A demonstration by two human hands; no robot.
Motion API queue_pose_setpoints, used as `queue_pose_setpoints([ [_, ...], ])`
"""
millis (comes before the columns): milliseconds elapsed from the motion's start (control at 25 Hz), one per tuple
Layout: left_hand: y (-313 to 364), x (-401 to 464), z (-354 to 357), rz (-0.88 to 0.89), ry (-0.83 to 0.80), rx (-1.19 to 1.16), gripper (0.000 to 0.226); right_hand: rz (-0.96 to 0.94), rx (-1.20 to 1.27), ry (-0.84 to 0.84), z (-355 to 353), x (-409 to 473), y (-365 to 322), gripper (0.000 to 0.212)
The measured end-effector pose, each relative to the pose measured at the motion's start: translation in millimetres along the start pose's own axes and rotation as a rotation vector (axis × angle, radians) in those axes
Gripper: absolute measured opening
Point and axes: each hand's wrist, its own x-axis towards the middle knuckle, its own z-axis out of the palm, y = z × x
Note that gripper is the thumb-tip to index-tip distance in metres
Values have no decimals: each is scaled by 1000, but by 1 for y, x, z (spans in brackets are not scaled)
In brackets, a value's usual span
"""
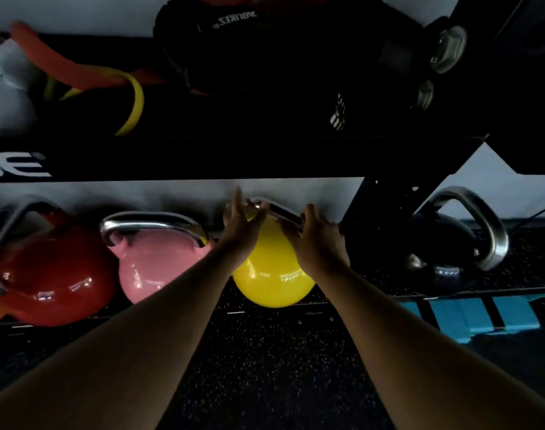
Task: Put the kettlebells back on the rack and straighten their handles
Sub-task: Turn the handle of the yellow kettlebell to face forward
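Both hands are working on the yellow kettlebell (272, 268), which is sitting on the lowest shelf of the rack (265, 156), to the right of the pink kettlebell (159, 262) and the red kettlebell (54, 271). The right hand (319, 240) is resting on the right end of the steel handle (280, 209), its fingers curling over the bar, apparently closing on it, though the exact grip is partly hidden. The left hand (241, 225) is lying against the left end with its fingers spread apart rather than clamped. The handle is sitting askew compared with the pink bell's level bar, so the two-hand hold is likely serving to twist the bell until its handle is lining up with its neighbours. A black kettlebell (445, 243) is standing farther right, past the rack's upright, seemingly on the speckled floor (265, 367) and awaiting return. Coloured resistance bands (131, 97) are crowding the shelf above.
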Motion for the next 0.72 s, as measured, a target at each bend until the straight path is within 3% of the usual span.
queue_pose_setpoints([
  [80,-2,-6,9,-39,31,-181,59,17,204,-92,-2,-3,7,48],
  [200,1,6,5,-53,-19,-169,52,122,519,-123,-3,-3,7,40],
  [320,14,19,3,-120,-109,-265,50,59,367,-106,9,-14,-3,26],
  [360,16,18,5,-133,-123,-294,49,80,436,-119,12,-18,-3,25],
  [520,12,0,32,-87,-15,-423,28,198,921,-140,1,-20,0,31],
  [640,7,5,41,-179,0,-428,59,200,976,-121,5,-19,-6,34],
  [720,7,12,41,-252,-18,-404,66,222,1009,-136,10,-23,-12,38],
])
